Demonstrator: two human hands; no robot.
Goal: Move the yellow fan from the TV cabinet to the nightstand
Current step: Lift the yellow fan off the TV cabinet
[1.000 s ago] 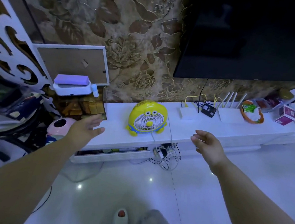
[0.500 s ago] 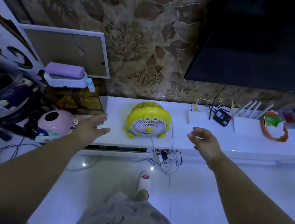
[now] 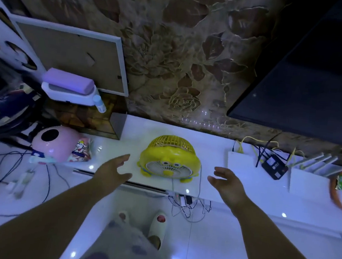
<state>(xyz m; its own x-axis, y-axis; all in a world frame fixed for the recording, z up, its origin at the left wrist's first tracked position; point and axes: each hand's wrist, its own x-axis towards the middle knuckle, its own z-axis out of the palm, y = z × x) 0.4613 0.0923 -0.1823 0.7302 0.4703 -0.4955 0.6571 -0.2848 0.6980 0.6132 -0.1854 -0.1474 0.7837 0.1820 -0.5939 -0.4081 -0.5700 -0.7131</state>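
Head view shows the yellow fan (image 3: 169, 160) straight ahead at twelve o'clock, standing upright near the front edge of the white TV cabinet (image 3: 216, 149), between my two hands. My left hand (image 3: 114, 168) sits at its nine o'clock, just beside the housing, fingers spread and empty; my right hand (image 3: 226, 181) is at its three o'clock, also spread wide and empty, a little farther off. So the left is the nearer one. Neither touches the fan yet.

Its wide axis runs from nine to three, across my reach, so I judge a two-sided clasp suits it. It is a round cartoon-faced body with a white front grille facing me, a yellow cage behind, and two small feet. A thin white cord (image 3: 200, 179) drops from its right side over the cabinet edge toward the tangle of plugs (image 3: 186, 203) below; that may snag when lifting.
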